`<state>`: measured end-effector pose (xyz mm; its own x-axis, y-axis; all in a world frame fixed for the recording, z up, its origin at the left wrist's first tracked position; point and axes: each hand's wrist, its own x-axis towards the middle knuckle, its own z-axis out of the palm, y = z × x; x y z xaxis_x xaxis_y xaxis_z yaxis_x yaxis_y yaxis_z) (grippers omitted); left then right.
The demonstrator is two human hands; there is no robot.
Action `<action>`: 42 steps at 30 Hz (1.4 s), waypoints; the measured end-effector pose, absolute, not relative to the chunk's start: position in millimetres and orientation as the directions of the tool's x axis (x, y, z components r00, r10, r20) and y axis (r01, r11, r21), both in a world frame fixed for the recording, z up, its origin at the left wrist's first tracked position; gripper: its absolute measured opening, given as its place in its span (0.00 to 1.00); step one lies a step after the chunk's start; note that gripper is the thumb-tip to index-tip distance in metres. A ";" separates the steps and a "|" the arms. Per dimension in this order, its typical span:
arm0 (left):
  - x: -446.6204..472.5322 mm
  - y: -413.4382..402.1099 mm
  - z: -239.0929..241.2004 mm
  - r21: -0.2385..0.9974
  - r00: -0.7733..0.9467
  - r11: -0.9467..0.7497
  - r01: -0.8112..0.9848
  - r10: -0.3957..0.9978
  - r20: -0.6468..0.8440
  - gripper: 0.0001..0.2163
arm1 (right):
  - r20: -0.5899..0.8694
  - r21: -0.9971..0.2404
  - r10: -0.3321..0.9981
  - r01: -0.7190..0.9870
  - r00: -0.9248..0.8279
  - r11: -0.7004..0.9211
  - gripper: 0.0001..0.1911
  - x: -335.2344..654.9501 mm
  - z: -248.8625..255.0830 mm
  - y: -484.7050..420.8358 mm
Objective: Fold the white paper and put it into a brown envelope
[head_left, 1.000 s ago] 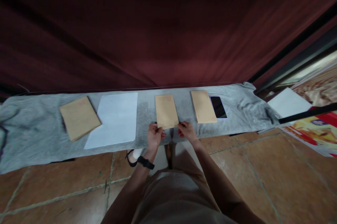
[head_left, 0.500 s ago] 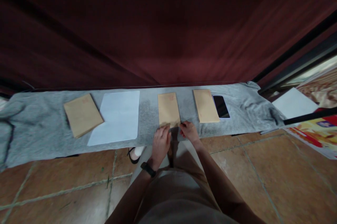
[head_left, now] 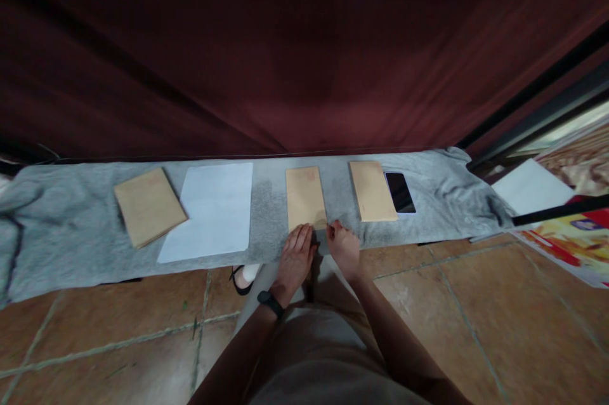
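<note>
A brown paper envelope (head_left: 305, 195) with faint red marks near its far right corner lies on the grey cloth in front of me. Across its near edge rests my left hand (head_left: 295, 254), fingers stretched out flat and a black band on the wrist. My right hand (head_left: 343, 246) is closed at the near right corner, thumb and fingers pinching the envelope there. The near edge looks slightly lifted between the two hands. My fingers partly cover that edge.
On the grey cloth (head_left: 266, 227) are a brown envelope stack (head_left: 151, 207) overlapping a white paper sheet (head_left: 216, 211) at left, another brown envelope (head_left: 373, 192) and a phone (head_left: 400, 193) at right. A dark red curtain (head_left: 285, 75) hangs behind; a colourful printed box (head_left: 571, 243) stands far right.
My left hand has shifted slightly right and flattened along the envelope's near edge. My right hand has turned a little at the corner. The other items stay put.
</note>
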<state>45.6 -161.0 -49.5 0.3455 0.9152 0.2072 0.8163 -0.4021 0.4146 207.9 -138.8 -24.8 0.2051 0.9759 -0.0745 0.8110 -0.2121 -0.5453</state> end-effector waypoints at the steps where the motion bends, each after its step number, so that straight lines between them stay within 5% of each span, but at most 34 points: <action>1: 45.7 -160.9 -51.2 0.408 0.348 -0.405 0.818 0.914 0.208 0.24 | -0.023 -0.544 0.989 0.828 0.147 -0.136 0.15 205.2 -24.6 -143.6; 5: 43.5 -160.8 -57.6 0.368 0.382 -0.427 0.826 0.904 0.191 0.25 | 0.166 -0.587 0.975 0.780 -0.145 0.216 0.20 192.7 -28.5 -157.9; 8: 40.0 -160.7 -58.7 0.350 0.402 -0.437 0.829 0.900 0.172 0.27 | 0.206 -0.586 0.952 0.751 -0.225 0.304 0.25 185.0 -35.6 -163.6; 21: 31.4 -163.6 -47.4 0.299 0.391 -0.419 0.857 0.908 0.153 0.27 | 0.172 -0.430 0.958 0.858 -0.228 0.281 0.26 178.8 -48.5 -171.0; 42: 20.1 -167.4 -43.7 0.220 0.330 -0.358 0.907 0.931 0.156 0.30 | 0.215 -0.383 0.966 0.898 -0.142 0.217 0.28 191.2 -52.4 -173.4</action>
